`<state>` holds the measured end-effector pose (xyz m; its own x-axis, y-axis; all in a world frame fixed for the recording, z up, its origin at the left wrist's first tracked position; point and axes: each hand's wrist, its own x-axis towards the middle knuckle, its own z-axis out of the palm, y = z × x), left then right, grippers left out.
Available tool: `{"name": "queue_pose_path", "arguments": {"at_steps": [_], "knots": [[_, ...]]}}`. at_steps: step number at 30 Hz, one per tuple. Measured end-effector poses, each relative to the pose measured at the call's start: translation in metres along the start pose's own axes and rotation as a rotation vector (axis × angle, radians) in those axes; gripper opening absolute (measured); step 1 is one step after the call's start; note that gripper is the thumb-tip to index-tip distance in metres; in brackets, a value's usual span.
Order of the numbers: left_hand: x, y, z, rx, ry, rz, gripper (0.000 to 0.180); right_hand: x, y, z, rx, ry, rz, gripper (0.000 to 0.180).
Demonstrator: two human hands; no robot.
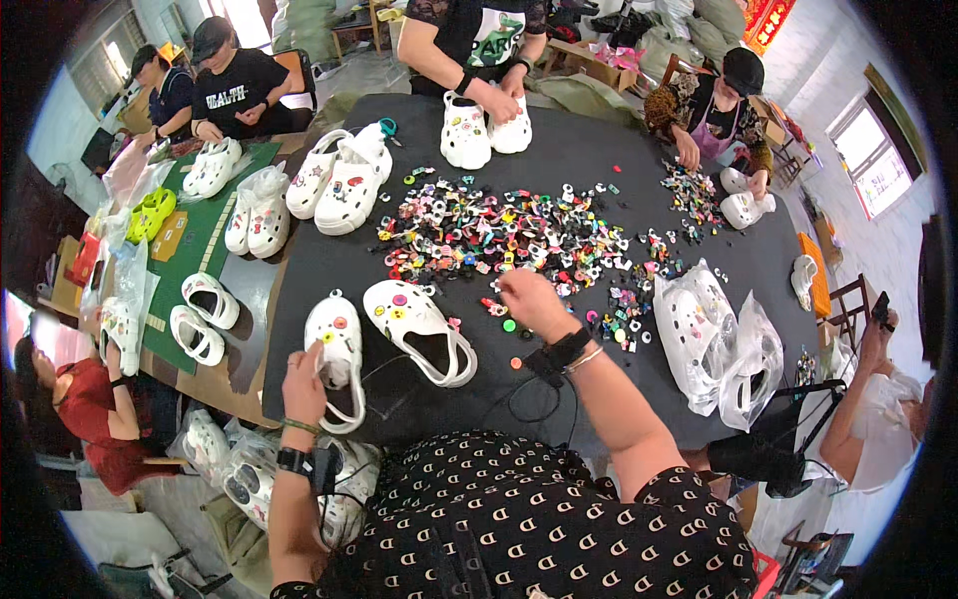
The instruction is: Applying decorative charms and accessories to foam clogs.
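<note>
A white clog point(335, 324) with a few colourful shoe charms on its toe stands before me at the left. My left hand point(305, 387) grips its side, the thumb at the opening. Just right of it lies a second white clog point(404, 311) carrying some charms, touched by neither hand. My right hand point(535, 301) is at the near edge of a big heap of mixed shoe charms point(519, 235), fingers drawn together and pointing down. Whatever lies between those fingertips is hidden. A green round charm point(509, 325) and an orange round charm point(515, 363) lie near that wrist.
Bagged white clogs point(699, 339) lie at the right, more clogs point(349, 185) at the far left. Across the black table point(439, 419), a person's hands point(504, 100) hold clogs. Other people sit around. A thin black cable point(529, 409) hangs by my right wrist.
</note>
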<state>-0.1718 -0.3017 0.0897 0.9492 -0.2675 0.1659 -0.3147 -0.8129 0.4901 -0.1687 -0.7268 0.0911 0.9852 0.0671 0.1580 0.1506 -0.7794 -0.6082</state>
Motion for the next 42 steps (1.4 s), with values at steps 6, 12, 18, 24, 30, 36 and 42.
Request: {"name": "queue_pose_path", "arguments": {"at_steps": [6,12,18,24,30,36,42], "knots": [[0.027,-0.024,-0.006,0.022,-0.043,0.024,0.051,-0.019,0.075,0.019,-0.247,-0.083,-0.045,0.018],[0.022,0.088,0.006,-0.401,-0.133,-0.178,0.03,-0.015,0.083,0.041,-0.376,-0.144,-0.047,0.018],[0.003,0.139,0.076,-0.518,-0.207,-0.096,0.037,-0.008,0.068,0.04,-0.484,-0.227,0.089,0.017],[0.006,0.137,0.085,0.109,-0.271,0.247,0.04,-0.012,0.063,0.039,-0.504,-0.306,0.124,0.017],[-0.004,0.097,0.035,0.418,-0.596,0.444,0.016,-0.019,0.076,0.036,-0.344,-0.274,0.079,0.03],[-0.03,0.056,-0.015,0.558,-0.609,0.237,0.018,-0.014,0.078,0.033,-0.304,-0.347,0.123,0.027],[-0.038,0.091,-0.014,0.219,-0.255,0.055,0.032,-0.006,0.089,0.04,-0.381,-0.431,0.086,0.022]]}}
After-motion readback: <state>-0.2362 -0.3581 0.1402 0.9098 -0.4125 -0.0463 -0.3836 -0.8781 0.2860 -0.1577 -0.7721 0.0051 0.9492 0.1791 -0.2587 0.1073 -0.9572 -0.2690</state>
